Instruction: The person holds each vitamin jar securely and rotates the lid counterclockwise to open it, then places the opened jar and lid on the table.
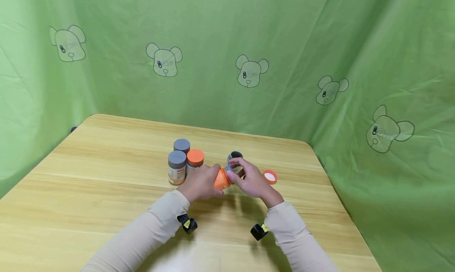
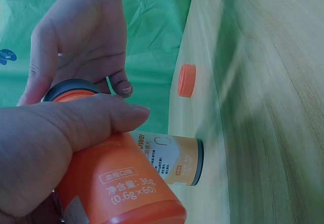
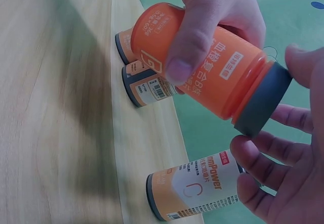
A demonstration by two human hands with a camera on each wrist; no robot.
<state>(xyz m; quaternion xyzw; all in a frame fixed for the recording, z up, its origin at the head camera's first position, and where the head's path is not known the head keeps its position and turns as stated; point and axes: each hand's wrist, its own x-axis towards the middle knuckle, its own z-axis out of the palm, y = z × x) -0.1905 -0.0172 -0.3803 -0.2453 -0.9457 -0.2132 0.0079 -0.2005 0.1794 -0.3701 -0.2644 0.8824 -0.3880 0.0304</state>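
Observation:
My left hand (image 1: 203, 183) grips an orange supplement bottle (image 3: 217, 64), fingers and thumb around its body. The bottle tilts in the air, its grey lid (image 3: 264, 100) toward my right hand (image 1: 251, 179). In the right wrist view, the right thumb and fingertips spread loosely about that lid, right at its edges. Palm and fingers of this hand show behind the lid in the left wrist view. A white-and-orange bottle (image 3: 195, 186) stands just behind the right hand; its round top looks dark in the head view. An orange lid (image 1: 270, 177) lies on the table to the right, white inside facing up.
Left of my hands, two grey-lidded bottles (image 1: 177, 167) and one orange-lidded bottle (image 1: 195, 157) stand close together on the wooden table (image 1: 117, 157). A green curtain (image 1: 209, 102) with printed bear heads hangs behind the table and along its right side.

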